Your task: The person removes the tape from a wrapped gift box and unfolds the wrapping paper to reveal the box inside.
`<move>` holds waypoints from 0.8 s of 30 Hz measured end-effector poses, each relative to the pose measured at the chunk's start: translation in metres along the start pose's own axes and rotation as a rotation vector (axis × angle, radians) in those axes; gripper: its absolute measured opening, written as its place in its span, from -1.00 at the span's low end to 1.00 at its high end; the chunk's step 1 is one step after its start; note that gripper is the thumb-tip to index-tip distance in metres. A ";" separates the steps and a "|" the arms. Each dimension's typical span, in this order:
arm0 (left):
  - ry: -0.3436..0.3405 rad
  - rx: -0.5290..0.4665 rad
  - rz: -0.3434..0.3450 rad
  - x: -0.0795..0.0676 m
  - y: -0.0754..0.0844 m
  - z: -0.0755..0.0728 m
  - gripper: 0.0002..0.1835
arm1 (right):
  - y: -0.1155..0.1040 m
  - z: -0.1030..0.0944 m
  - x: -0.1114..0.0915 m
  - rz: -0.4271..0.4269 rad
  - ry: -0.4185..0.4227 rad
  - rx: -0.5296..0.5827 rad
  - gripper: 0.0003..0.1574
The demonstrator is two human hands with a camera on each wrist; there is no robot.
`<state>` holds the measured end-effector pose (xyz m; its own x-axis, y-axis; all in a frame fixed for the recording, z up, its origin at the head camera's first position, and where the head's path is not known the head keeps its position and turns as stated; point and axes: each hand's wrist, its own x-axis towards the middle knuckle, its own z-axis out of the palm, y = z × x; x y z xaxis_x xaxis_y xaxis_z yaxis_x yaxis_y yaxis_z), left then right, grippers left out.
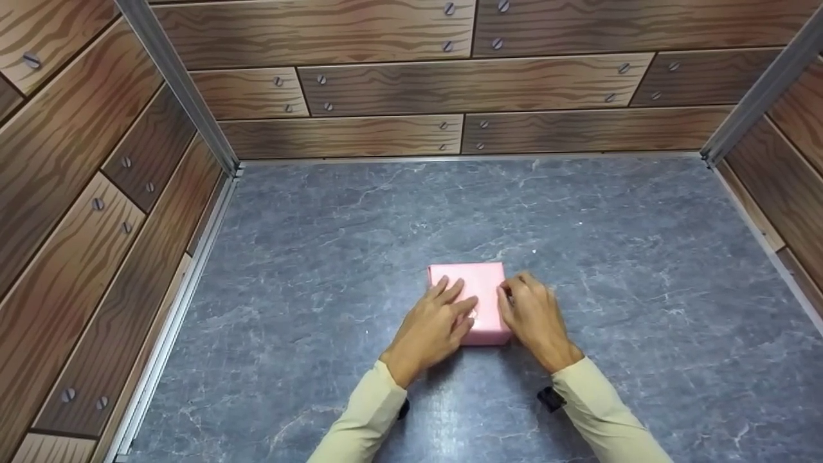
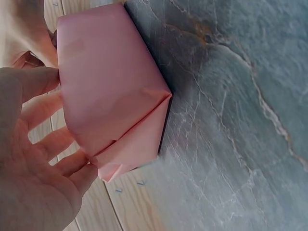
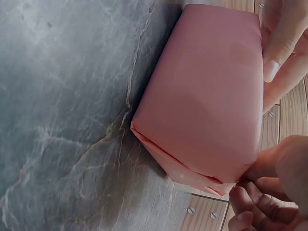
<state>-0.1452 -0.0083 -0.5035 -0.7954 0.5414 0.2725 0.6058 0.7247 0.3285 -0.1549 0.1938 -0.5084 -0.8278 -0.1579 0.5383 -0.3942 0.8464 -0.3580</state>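
Note:
A box wrapped in smooth pink paper point(image 1: 479, 276) rests on the grey marbled surface. Across its top, toward the left side, my left hand point(image 1: 432, 325) lies with spread fingers. My right hand point(image 1: 535, 315) is at the box's right edge, its fingers bent and seeming to pinch the pink wrapping paper there. In the right wrist view those curled fingers point(image 3: 260, 202) meet at the corner beside a folded paper end point(image 3: 187, 173). A slanting fold point(image 2: 134, 130) shows on the other end in the left wrist view. Whatever lies between the right fingertips is hidden.
Wood-patterned panels point(image 1: 386, 83) with printed screws stand at the back and both sides. Metal rails point(image 1: 173, 321) edge the marbled work surface point(image 1: 334, 238). A small dark device point(image 1: 551, 399) sits under the right sleeve.

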 end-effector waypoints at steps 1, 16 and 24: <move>0.003 0.002 0.003 0.000 0.000 0.000 -0.64 | 0.000 0.000 0.000 -0.007 -0.002 -0.001 -0.93; 0.030 0.030 0.044 0.001 0.000 0.001 -0.65 | 0.009 -0.006 0.002 0.019 -0.029 0.016 -0.93; 0.019 0.030 0.038 0.001 0.000 0.001 -0.65 | 0.015 -0.010 0.000 0.050 -0.030 0.011 -0.91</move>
<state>-0.1455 -0.0075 -0.5042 -0.7710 0.5608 0.3019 0.6347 0.7161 0.2906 -0.1572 0.2116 -0.5061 -0.8580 -0.1309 0.4966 -0.3563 0.8482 -0.3919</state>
